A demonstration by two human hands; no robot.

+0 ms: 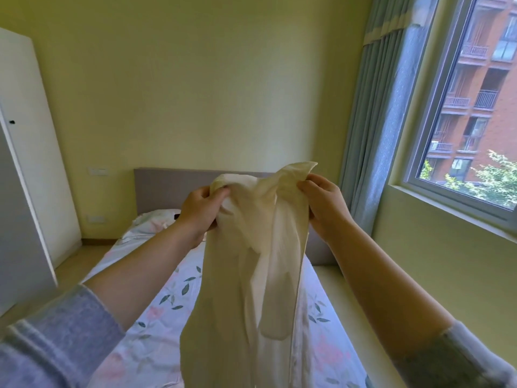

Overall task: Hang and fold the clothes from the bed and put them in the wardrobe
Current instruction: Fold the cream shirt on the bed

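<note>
Here the left hand (200, 212) is closed tight on a bunched upper corner of a cream garment (251, 264), its fingers curled into the cloth. The right hand (321, 204) is likewise closed, pinching the other upper edge between thumb and fingers, where a flap of the fabric stands up above the knuckles. Both hands are raised side by side at the same height, apart from each other, with the top of the garment gathered between them. From that grip the thin, slightly sheer cloth hangs straight down in long folds and runs out of the bottom of the view; whether its lower end touches anything cannot be told. Both forearms are bare, with grey-blue sleeves (53, 340) pushed back. Below and behind the garment lies the bed (156, 303), covered in a white sheet printed with pink flowers and green leaves, a pillow (156, 217) at its far end against a grey headboard (165, 189). The white wardrobe (30, 169) stands at the left, well apart from the hands. At the right are a blue curtain (391, 113) and a window (472, 107).
</note>
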